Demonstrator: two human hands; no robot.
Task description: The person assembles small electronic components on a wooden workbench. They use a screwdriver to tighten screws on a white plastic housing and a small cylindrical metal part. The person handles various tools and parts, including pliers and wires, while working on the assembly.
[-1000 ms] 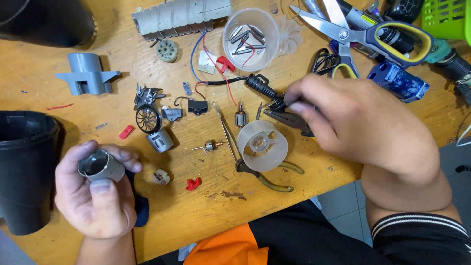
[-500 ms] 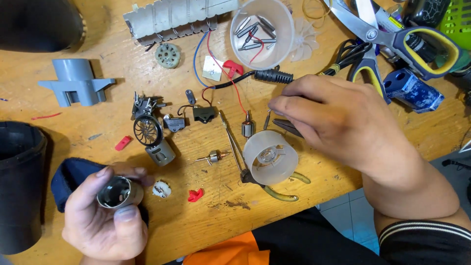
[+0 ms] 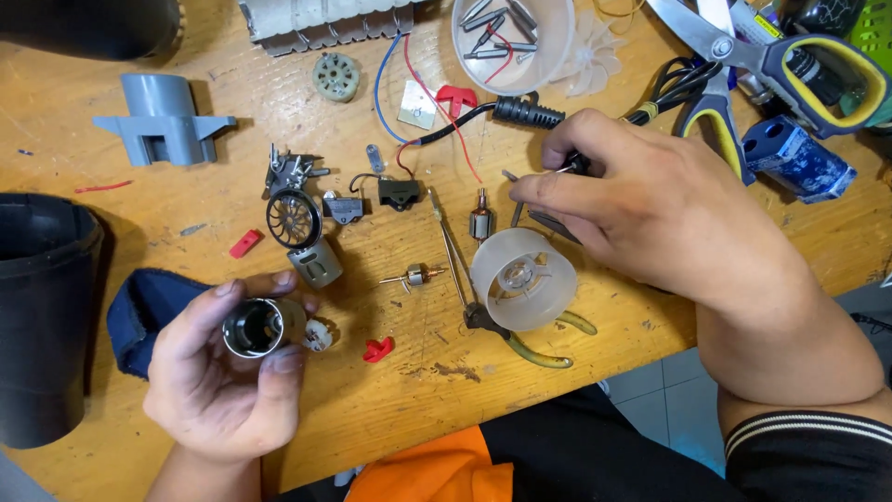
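My left hand [image 3: 223, 376] holds a short metal motor casing [image 3: 254, 327], its open end facing up, at the front left of the wooden table [image 3: 390, 409]. A small white end cap [image 3: 319, 336] lies right beside it. My right hand [image 3: 650, 209] hovers over the middle right, pinching a thin metal pin [image 3: 563, 170] between thumb and forefinger. Just below it sit a translucent white plastic housing [image 3: 522, 279] and long-nose pliers [image 3: 483, 288]. A small motor rotor [image 3: 416, 275] and another rotor [image 3: 480, 222] lie between the hands.
A black plastic tube [image 3: 42, 316] stands at the left edge, with a blue cloth [image 3: 139, 311] beside it. A grey plastic bracket [image 3: 165, 119], a round fan grille part [image 3: 294, 218], wires, a clear cup of screws [image 3: 511, 37], scissors [image 3: 743, 56] and red plastic bits [image 3: 376, 350] lie about.
My right hand lifted off the black tool and moved up and right, now pinching a thin pin. My left hand turned the metal casing slightly and kept its grip.
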